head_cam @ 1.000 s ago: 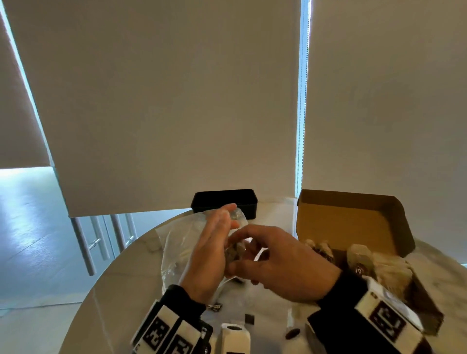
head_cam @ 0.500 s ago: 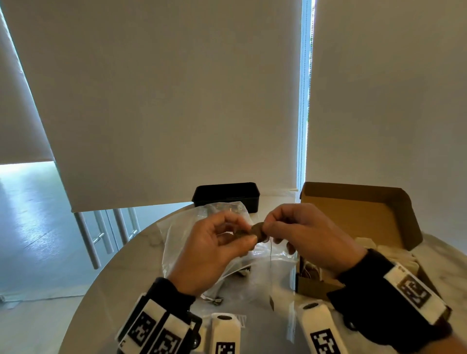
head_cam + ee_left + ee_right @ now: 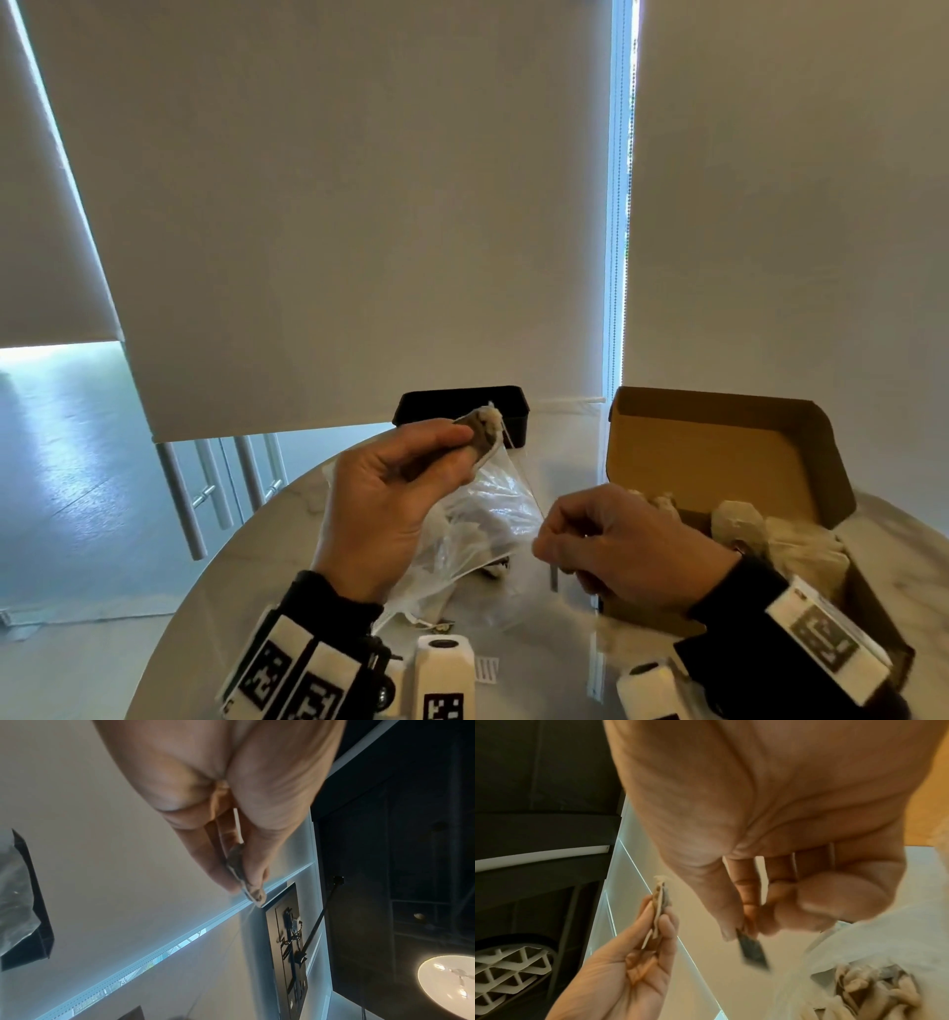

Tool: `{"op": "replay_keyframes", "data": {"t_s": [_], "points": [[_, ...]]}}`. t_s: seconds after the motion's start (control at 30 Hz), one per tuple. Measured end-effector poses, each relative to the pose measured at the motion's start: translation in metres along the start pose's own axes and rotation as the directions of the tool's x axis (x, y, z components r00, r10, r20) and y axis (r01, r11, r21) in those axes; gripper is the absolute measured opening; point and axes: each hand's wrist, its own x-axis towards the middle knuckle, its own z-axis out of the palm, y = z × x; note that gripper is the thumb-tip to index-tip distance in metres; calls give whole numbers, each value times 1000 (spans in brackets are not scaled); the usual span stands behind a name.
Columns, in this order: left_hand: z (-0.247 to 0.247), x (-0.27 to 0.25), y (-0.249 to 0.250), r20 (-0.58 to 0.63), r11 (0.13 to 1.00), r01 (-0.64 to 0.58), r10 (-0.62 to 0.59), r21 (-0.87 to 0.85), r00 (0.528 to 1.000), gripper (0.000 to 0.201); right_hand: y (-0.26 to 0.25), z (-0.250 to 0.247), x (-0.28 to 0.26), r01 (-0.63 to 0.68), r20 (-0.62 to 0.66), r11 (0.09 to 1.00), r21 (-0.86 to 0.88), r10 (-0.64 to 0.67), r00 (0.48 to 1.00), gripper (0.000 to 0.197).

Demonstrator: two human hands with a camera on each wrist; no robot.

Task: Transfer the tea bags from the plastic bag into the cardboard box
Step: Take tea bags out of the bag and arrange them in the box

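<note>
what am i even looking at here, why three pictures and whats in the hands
No machine here: a person wears three cameras, one on the head and one on each wrist, so each picture shows the same moment from a different spot. The head view looks down at a round table. On it lie a clear plastic bag, an open cardboard box with tea bags inside, and a black tray at the back. The left hand pinches a tea bag, raised above the plastic bag. The right hand pinches a small dark tag, best seen in the right wrist view. A thin string appears to join tag and tea bag.
</note>
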Motion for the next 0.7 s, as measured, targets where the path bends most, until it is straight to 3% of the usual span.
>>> {"op": "replay_keyframes", "data": {"t_s": [0.17, 0.27, 0.33, 0.5, 0.7], "points": [[-6, 2, 1, -13, 999, 22, -21, 44, 1000, 22, 6, -5, 0, -5, -17, 992, 126, 7, 1000, 8], [-3, 1, -1, 0, 996, 60, -60, 71, 998, 23, -5, -15, -5, 79, -82, 961, 265, -60, 995, 28], [1, -1, -3, 13, 993, 93, -94, 70, 995, 23, -20, -23, -8, 151, -130, 932, 329, -114, 985, 30], [7, -3, -4, 18, 985, 156, -158, 77, 987, 39, -47, -29, -1, 238, -243, 965, 107, -207, 948, 3], [15, -6, -6, 72, 983, 165, -171, 86, 983, 31, -52, -34, 7, 158, -179, 987, 36, -149, 972, 7]]}}
